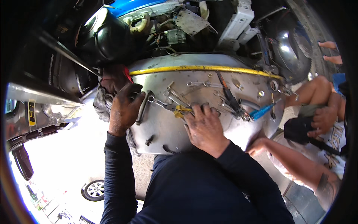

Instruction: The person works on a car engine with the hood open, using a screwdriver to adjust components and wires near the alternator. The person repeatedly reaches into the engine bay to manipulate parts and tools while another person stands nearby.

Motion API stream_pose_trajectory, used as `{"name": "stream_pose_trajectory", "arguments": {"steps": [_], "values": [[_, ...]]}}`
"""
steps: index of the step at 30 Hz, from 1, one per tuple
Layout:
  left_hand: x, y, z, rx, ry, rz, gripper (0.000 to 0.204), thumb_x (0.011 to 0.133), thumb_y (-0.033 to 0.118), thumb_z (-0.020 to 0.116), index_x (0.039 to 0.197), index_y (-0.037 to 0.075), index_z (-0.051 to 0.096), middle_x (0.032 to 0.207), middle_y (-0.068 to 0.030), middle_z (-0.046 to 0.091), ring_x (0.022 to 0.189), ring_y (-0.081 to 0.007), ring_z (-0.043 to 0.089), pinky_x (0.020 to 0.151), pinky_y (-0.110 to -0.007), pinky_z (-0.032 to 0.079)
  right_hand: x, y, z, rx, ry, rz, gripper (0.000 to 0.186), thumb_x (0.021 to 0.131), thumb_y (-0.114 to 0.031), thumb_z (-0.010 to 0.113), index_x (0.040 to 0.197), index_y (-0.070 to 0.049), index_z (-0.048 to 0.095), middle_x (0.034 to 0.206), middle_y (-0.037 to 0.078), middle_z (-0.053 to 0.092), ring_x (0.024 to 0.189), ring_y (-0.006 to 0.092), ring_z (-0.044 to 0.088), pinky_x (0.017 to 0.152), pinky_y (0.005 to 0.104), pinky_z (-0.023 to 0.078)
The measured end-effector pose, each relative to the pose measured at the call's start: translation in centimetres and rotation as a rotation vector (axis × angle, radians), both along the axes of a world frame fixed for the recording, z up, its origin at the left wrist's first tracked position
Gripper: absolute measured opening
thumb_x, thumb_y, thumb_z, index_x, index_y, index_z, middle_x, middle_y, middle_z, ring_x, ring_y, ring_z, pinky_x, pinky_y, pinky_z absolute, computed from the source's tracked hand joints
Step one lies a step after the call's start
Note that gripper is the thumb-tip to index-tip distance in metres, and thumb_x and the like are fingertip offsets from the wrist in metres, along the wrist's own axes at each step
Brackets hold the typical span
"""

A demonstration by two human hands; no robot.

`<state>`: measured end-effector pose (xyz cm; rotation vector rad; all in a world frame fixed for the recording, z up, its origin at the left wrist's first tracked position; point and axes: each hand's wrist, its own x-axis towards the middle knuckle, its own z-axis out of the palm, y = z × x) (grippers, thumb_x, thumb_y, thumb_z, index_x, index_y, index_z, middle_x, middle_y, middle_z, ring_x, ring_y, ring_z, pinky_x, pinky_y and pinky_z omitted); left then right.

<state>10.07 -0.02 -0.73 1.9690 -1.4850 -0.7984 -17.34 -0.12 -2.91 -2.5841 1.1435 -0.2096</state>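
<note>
My left hand (125,107) is at the left of a metal panel (156,134), fingers curled beside a red-and-dark cloth (112,76); what they close on is hidden. Just right of it lies a long metal tool (143,109). My right hand (204,128) rests over yellow-handled pliers (181,111), fingers bent and apart. Several spanners (201,84), a black-handled tool (228,93), a blue-handled tool (260,111) and small dark parts (150,140) lie about on the panel.
An engine bay (171,30) lies beyond a yellow strip (194,68), with a black cylinder (104,37) at left. Another person (317,164) is close on the right, a hand (257,145) at the panel's edge. A loose wheel (95,190) lies at lower left.
</note>
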Motion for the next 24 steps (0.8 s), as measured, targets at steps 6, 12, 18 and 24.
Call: {"name": "stream_pose_trajectory", "arguments": {"steps": [6,12,18,24], "values": [[-1.6,6.2,-1.5,0.047,-0.020,0.072,0.030,0.089,0.018,0.071,0.111,-0.003,0.070,0.106,-0.0195,0.071,0.093,-0.0328,0.070,0.084,-0.041,0.055,-0.4,2.3,-2.4,-0.064,0.067,-0.020,0.041,0.079,-0.030,0.080,0.111,-0.008,0.068,0.127,0.014,0.055,0.117,0.0338,0.052,0.092,0.0504,0.046],[-2.0,11.1,-1.3,0.000,-0.099,0.027,0.026,0.086,0.012,0.072,0.109,0.002,0.067,0.111,-0.0171,0.066,0.100,-0.0344,0.066,0.087,-0.043,0.052,-4.4,1.8,1.7,-0.046,-0.060,-0.184,0.047,0.085,-0.027,0.077,0.119,0.000,0.060,0.119,0.025,0.058,0.106,0.0443,0.059,0.092,0.0512,0.049],[2.0,13.7,-1.5,-0.034,-0.344,0.030,0.027,0.083,0.014,0.073,0.107,0.002,0.067,0.113,-0.0195,0.064,0.107,-0.0406,0.062,0.092,-0.047,0.050,-8.7,2.3,3.1,-0.018,0.004,-0.255,0.037,0.085,-0.021,0.074,0.110,0.001,0.059,0.110,0.023,0.063,0.108,0.0428,0.060,0.094,0.0504,0.048],[6.3,13.5,-3.5,-0.098,-0.603,0.141,0.054,0.081,0.021,0.077,0.133,0.012,0.065,0.147,-0.0247,0.049,0.134,-0.0463,0.045,0.112,-0.053,0.040,-9.5,4.4,2.0,0.107,-0.006,-0.293,0.032,0.086,-0.023,0.074,0.108,-0.003,0.062,0.112,0.020,0.061,0.105,0.0417,0.060,0.090,0.0513,0.048]]}}
